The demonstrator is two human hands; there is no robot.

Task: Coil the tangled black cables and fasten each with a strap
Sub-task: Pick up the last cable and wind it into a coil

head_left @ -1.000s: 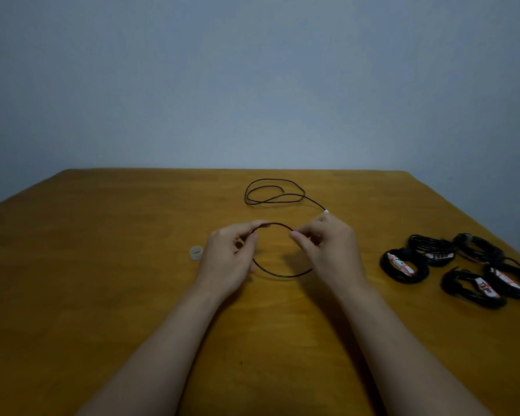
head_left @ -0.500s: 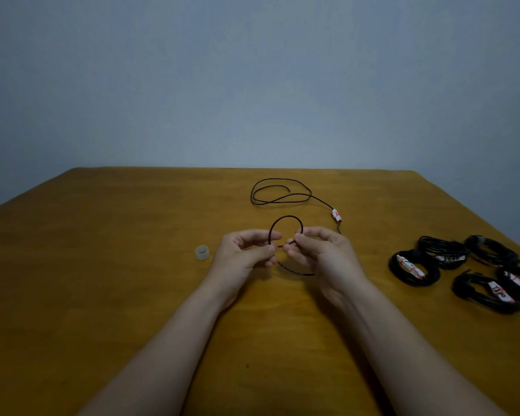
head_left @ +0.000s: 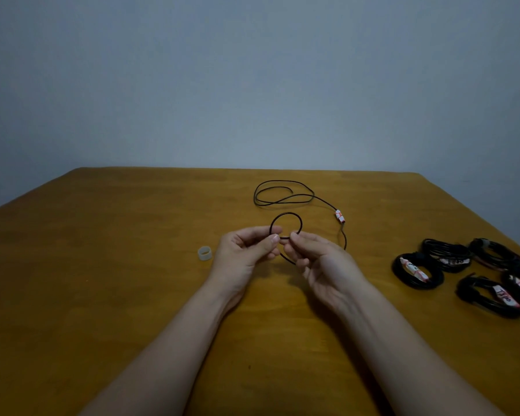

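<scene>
Head view, single frame inspected. Thin black cable (head_left: 286, 215) was at frame ctr over the brown wooden table (head_left: 102, 280). Its near end formed one small loop between the hands; tilt of loop could not be told. The remainder lay slack toward upper ctr in a loose double bend. From there it ran back down at right of the hands, past a white-and-red tag (head_left: 340, 216) fixed on the line.

Grip: left hand (head_left: 243, 255) pinched the loop's left side btwn thumb and forefinger. Right hand (head_left: 318, 259) pinched the loop's lower right, other fingers curled. Both were grasping the cable; neither released.

Judged reason: left hand anchors the first turn so its size holds, while right hand feeds the next length round. Coiling judged barely begun, one turn only. Slack lay spread out, prob. so it draws in w/o snagging.

Small translucent whitish band (head_left: 204, 253) sat on the table just left of the left hand, untouched. Likely the strap, parked within reach for fastening.

Coiled black cable bundles (head_left: 418, 273), w/ white-and-red labels, lay at the right edge, well apart from the work area. Judged finished items set aside. Exact count unclear, as the bundles overlap.
</scene>
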